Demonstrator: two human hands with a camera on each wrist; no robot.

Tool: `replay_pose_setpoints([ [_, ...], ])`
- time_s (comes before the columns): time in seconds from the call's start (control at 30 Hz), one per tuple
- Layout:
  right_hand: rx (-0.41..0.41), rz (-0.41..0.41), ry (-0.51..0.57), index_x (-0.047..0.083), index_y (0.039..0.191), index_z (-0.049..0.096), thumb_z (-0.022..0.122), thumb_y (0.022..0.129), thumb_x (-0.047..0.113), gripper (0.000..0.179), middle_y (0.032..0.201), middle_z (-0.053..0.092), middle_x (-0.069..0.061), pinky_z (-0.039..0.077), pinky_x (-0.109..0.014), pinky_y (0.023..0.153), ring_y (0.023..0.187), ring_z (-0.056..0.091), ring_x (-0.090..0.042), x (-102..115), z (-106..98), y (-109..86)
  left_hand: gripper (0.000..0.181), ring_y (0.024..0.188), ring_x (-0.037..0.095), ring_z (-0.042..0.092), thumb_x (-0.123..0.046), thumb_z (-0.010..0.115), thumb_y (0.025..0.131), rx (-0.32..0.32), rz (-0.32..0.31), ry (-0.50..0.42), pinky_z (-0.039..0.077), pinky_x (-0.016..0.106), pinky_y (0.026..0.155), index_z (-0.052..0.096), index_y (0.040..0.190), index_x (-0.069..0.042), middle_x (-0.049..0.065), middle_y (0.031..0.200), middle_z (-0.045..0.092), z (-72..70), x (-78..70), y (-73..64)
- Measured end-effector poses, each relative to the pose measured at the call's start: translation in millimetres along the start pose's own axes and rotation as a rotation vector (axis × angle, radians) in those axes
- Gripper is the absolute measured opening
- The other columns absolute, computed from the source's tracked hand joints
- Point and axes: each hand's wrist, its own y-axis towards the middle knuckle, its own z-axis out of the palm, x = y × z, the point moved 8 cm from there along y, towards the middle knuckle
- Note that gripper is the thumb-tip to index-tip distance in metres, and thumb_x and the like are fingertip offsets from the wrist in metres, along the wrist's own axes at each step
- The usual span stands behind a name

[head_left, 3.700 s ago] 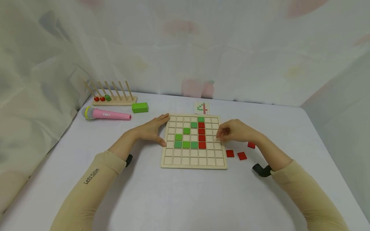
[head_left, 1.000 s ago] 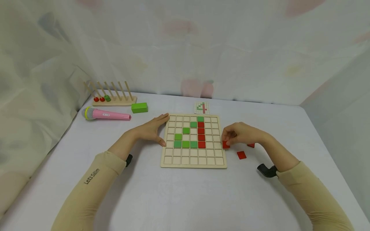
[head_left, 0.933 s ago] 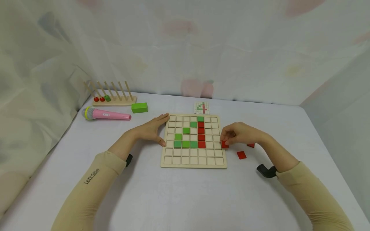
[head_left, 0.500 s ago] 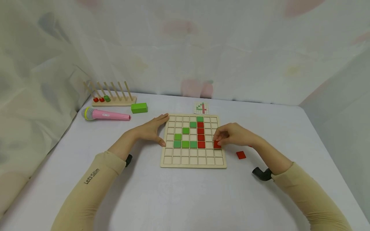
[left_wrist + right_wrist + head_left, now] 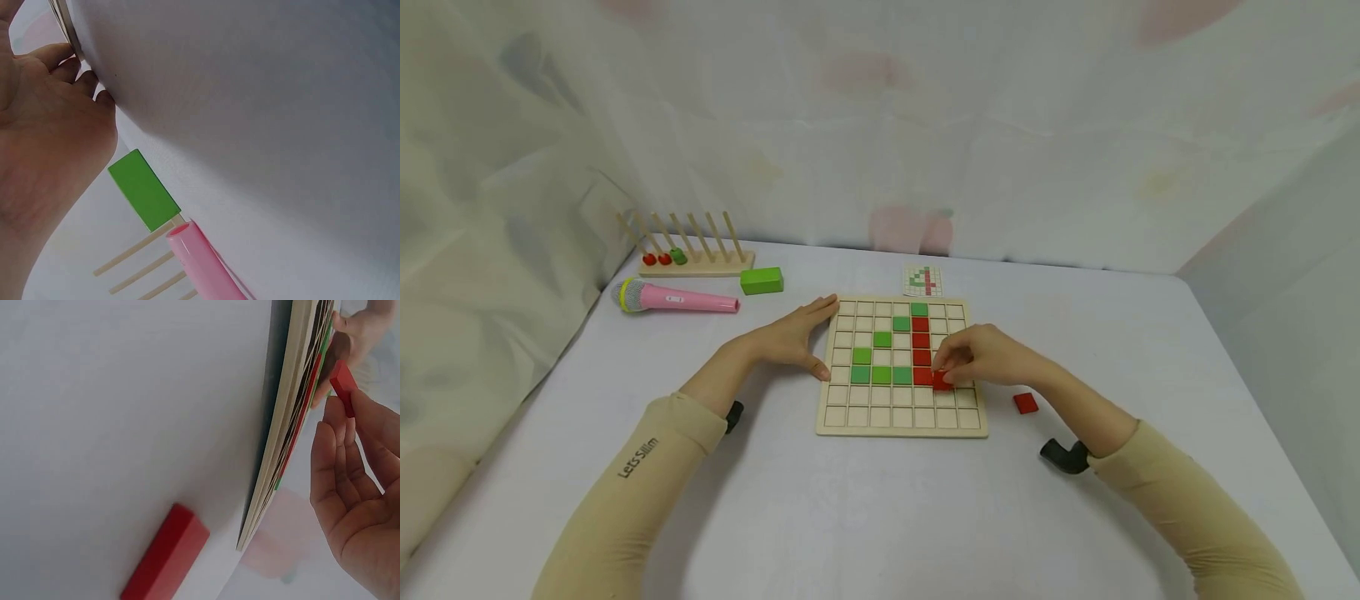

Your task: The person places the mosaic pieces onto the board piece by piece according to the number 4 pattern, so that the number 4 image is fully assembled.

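Note:
A wooden grid board [image 5: 880, 417] lies mid-table, with green tiles [image 5: 882, 340] in a stepped line and a row, plus a column of red tiles [image 5: 921, 341]. Over its right half, my right hand [image 5: 988, 357] pinches a red tile [image 5: 942, 381] between thumb and fingers, just right of the column's lowest tile. The right wrist view shows this pinched tile [image 5: 342, 387] tilted above the board's surface. My left hand [image 5: 786, 337] rests at the board's left edge, thumb and fingers spread against it. In the left wrist view the left fingertips [image 5: 67, 57] touch the board's edge.
A loose red tile [image 5: 1026, 403] lies right of the board. Behind the board is a small pattern card [image 5: 922, 282]. At the back left are a peg rack [image 5: 700, 265] with beads, a green block [image 5: 762, 281] and a pink toy microphone [image 5: 688, 299].
My right hand has picked up a red tile from beside the board and carried it left over the grid, up to the red column. The left hand has stayed in place.

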Motion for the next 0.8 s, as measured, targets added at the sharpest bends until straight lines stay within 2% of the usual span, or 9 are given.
replay_pose_setpoints([
  [0.27,0.030,-0.020,0.011,0.018,0.097,0.075,0.070,0.089,0.009,0.013,0.088,0.073,0.004,0.056,-0.022,0.074,0.080,0.065,-0.010,7.0,10.9,7.2,0.129,0.158,0.033,-0.003,-0.046,0.089,0.066,0.004,-0.006,0.000,0.006,0.058,0.126,0.009,0.159,-0.005,0.007,0.170,0.000,0.7,1.3,0.5],
  [0.5,0.039,-0.065,-0.014,0.014,0.099,0.074,0.070,0.088,0.008,0.013,0.087,0.072,0.002,0.055,-0.022,0.076,0.079,0.064,-0.010,14.4,17.8,12.8,0.128,0.158,0.033,-0.003,-0.045,0.089,0.067,0.005,-0.004,-0.003,0.004,0.057,0.127,0.010,0.159,-0.005,0.008,0.170,0.000,1.1,0.2,-0.3],
  [0.8,0.036,-0.009,-0.031,0.014,0.094,0.073,0.070,0.087,0.008,0.010,0.084,0.071,0.002,0.055,-0.024,0.075,0.077,0.063,-0.010,13.9,22.0,16.1,0.128,0.158,0.032,-0.003,-0.044,0.089,0.067,0.000,-0.007,0.003,0.004,0.056,0.127,0.010,0.159,-0.005,0.007,0.170,0.000,0.7,-1.0,-2.1],
])
